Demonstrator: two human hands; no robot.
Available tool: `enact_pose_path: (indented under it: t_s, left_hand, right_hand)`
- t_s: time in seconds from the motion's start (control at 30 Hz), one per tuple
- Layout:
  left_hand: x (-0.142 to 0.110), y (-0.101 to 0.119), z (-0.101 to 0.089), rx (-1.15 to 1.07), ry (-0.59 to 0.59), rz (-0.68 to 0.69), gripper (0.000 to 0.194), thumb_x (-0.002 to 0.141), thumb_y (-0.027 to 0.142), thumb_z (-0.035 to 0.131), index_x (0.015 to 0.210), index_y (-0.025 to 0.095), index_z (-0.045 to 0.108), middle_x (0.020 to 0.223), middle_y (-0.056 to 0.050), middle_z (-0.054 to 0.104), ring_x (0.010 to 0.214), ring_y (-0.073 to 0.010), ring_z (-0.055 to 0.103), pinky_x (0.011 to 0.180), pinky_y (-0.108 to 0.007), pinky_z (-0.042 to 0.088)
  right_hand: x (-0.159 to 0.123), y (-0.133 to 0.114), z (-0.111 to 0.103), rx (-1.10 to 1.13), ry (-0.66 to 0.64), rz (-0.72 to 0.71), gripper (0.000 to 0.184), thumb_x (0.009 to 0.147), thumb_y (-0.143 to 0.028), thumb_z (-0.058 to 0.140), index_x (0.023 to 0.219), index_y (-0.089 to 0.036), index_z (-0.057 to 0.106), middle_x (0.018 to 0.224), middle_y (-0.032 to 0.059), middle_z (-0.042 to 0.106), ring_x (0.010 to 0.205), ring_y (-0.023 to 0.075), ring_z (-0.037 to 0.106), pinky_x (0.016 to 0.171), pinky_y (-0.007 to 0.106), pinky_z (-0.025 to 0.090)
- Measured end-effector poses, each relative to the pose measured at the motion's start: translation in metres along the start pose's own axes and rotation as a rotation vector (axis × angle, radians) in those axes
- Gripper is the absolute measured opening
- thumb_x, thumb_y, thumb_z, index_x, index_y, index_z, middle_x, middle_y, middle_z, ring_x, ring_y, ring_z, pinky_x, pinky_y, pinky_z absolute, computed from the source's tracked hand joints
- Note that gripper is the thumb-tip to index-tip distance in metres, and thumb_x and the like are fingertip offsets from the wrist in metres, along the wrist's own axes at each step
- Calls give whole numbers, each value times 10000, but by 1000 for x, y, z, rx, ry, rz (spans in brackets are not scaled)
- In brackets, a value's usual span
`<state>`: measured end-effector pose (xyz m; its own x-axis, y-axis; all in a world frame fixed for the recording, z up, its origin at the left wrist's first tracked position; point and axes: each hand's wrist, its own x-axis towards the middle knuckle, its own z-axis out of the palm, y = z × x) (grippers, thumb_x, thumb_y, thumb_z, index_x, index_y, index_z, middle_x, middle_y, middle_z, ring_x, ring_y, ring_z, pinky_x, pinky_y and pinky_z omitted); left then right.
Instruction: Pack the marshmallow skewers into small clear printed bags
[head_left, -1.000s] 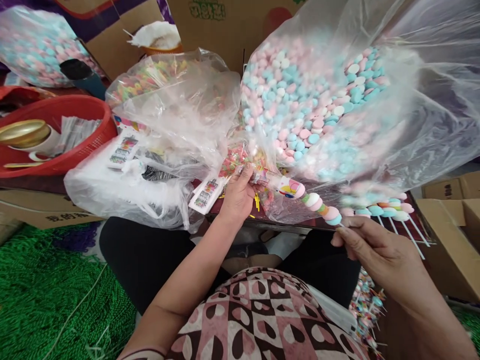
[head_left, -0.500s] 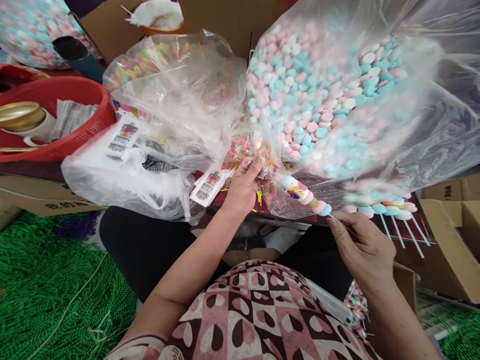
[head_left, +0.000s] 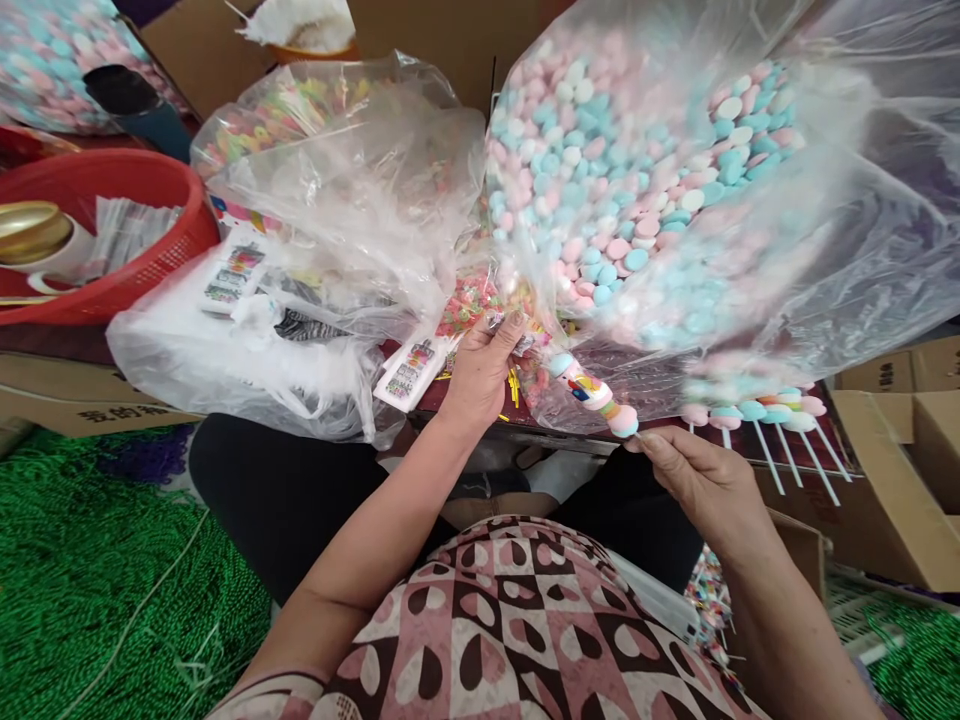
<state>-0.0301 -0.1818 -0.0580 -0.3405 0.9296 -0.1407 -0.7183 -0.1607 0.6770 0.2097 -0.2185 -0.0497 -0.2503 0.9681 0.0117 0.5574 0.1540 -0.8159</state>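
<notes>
A marshmallow candy stick [head_left: 598, 396] with pink, blue and white pieces and a colourful printed patch slants over the table edge. My right hand [head_left: 701, 485] pinches its lower end, just below the bottom pink piece. My left hand [head_left: 484, 368] is closed at thumb and finger on a bit of crinkled, shiny plastic [head_left: 534, 338], just left of the candy's top. Beneath that hand lie printed white cards [head_left: 411, 372] and yellow twist ties [head_left: 513, 388]. Bagged red and green gummies [head_left: 469, 303] lie behind its fingertips.
A big clear bag of pink, blue and white marshmallows [head_left: 592, 200] fills the back right. Finished-looking candy sticks [head_left: 772, 415] lie at the right edge near open cardboard boxes [head_left: 892, 480]. Left stand a red basket [head_left: 169, 245] and a plastic bag with cards [head_left: 150, 340].
My right hand and the candy stick have moved left, toward my left hand. The candy's bottom piece now shows pink instead of blue. My left hand keeps its pinch.
</notes>
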Motion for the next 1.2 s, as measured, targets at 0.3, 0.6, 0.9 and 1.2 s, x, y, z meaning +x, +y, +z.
enact_pose_path:
  t_s: [0.3, 0.6, 0.9, 1.2]
  left_hand:
    - [-2, 0, 5, -27, 46, 4, 178, 713, 252, 830, 778, 196, 675, 752, 48, 678, 652, -66, 621, 639, -196, 503]
    - [-14, -3, 12, -39, -87, -176, 218, 812, 389, 748, 849, 186, 678, 903, -52, 730, 933, -209, 707, 703, -269, 539]
    - [-25, -9, 21, -73, -87, -151, 354, 795, 528, 729, 844, 194, 624, 749, -15, 660, 875, -200, 712, 733, -290, 557]
    - [-36, -23, 18, -18, -136, -230, 364, 718, 431, 818, 846, 182, 586, 767, 31, 618, 785, -140, 690, 711, -251, 512]
  right_hand:
    - [1, -7, 20, 53, 234, -63, 161, 822, -371, 706, 866, -238, 785, 732, 15, 735, 619, 171, 640, 612, 309, 546]
    - [2, -12, 40, 188, 190, -5, 181, 815, -356, 697, 899, -227, 793, 657, -14, 660, 537, 125, 524, 516, 265, 440]
    - [1, -8, 66, 194, 208, -21, 217, 913, -363, 607, 989, -204, 733, 571, -40, 559, 503, 113, 488, 505, 240, 417]
    - [9, -14, 76, 159, 228, -55, 251, 892, -372, 606, 971, -188, 757, 675, 10, 684, 562, 131, 580, 554, 254, 471]
